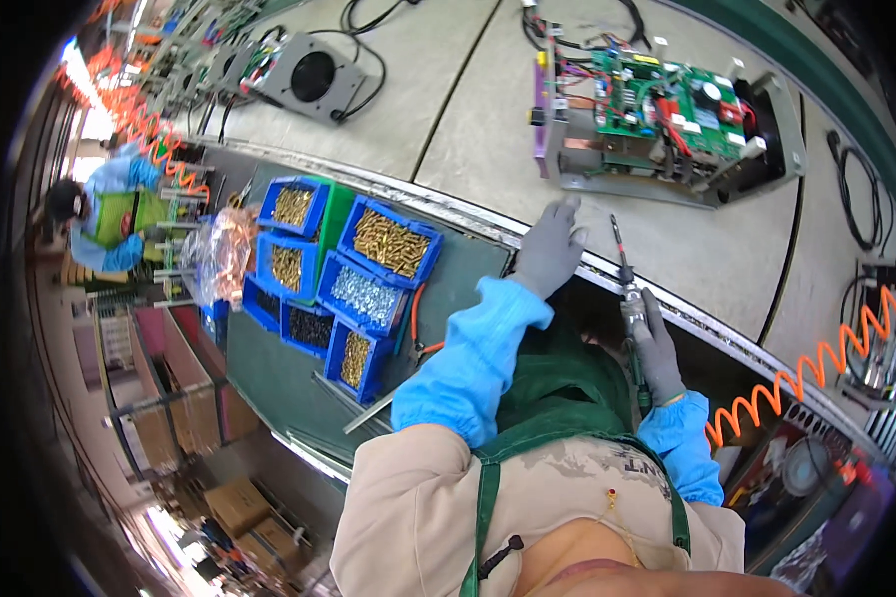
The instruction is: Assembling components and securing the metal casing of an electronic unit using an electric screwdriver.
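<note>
My right hand (pixel 658 348), in a grey glove, is wrapped round a slim power screwdriver (pixel 632 308). The tool's long bit points away from me over the bench's front edge. To its left, my left hand (pixel 550 249), also gloved in grey, reaches to the same edge. Its thumb and fingers are apart, and nothing shows between them. Just beyond both hands lies an open electronic unit (pixel 667 114), with a green circuit board, coloured wires and a black fan at its right end in a metal frame.
Blue bins of brass, silver and black fasteners (pixel 390 242) stand on a green side table (pixel 269 383) at left. Another metal unit with a fan (pixel 312 76) is at the far left of the bench. An orange coiled hose (pixel 786 383) hangs at right. A co-worker (pixel 114 214) is far left.
</note>
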Demonstrator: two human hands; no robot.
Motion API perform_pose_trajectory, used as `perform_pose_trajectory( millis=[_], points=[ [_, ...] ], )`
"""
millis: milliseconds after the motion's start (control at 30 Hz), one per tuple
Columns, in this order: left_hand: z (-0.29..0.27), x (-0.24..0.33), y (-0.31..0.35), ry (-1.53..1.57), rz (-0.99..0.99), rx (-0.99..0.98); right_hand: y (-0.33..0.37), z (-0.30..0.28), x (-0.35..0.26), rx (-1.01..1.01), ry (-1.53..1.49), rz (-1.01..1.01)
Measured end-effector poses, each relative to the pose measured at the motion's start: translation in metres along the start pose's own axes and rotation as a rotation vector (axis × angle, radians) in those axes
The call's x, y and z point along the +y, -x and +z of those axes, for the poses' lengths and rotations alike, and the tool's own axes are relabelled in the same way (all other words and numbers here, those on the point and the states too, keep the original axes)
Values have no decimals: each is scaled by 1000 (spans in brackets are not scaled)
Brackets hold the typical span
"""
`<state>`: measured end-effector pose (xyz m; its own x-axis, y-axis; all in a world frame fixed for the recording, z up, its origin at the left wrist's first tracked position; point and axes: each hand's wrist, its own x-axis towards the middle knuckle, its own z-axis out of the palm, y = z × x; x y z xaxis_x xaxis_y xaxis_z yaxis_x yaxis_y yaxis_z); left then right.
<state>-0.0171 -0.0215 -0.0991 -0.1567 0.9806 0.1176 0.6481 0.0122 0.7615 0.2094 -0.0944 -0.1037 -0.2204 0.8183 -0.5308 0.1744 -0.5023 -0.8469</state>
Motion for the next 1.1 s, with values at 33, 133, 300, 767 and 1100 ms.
perform_pose_trajectory(
  millis=[33,133,300,767,1100],
  points=[
    [-18,-8,11,-34,27,19,-2,-6,5,-18,32,10],
    [-96,-27,37,-238,-58,305,8,-12,-18,-63,22,140],
    [-192,-103,52,-770,-218,532,24,-6,-39,-124,-63,171],
    [-204,-83,42,-576,-203,522,53,-6,-84,-467,-63,41],
    [-143,2,24,874,-429,-143,49,31,-125,-515,400,-155]
  ],
)
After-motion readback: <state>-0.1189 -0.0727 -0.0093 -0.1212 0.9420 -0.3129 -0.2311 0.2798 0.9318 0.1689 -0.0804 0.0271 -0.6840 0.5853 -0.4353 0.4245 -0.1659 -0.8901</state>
